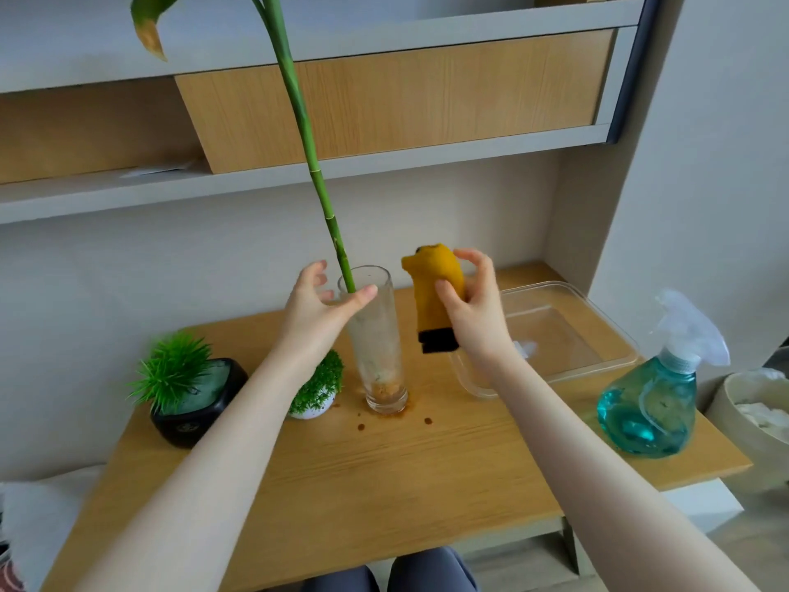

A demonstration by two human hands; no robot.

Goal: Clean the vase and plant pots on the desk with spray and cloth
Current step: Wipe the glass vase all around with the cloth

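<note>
A tall clear glass vase (pixel 375 348) stands mid-desk with a green bamboo stalk (pixel 299 100) in it and brown residue at its bottom. My left hand (pixel 314 311) is at the vase's top, its thumb across the front of the glass and its fingers spread to the left of the rim. My right hand (pixel 474 311) holds a yellow cloth (pixel 433 288) with a black edge in the air just right of the vase. A black pot (pixel 200 408) with a spiky green plant and a small white pot (pixel 309 410) with a green tuft stand to the vase's left.
A blue spray bottle (pixel 653 403) stands at the desk's right edge. Behind it lies a clear plastic container (pixel 597 318). Brown drops (pixel 427 420) mark the desk around the vase. A beige bin (pixel 755 412) sits off to the right, and shelves hang above.
</note>
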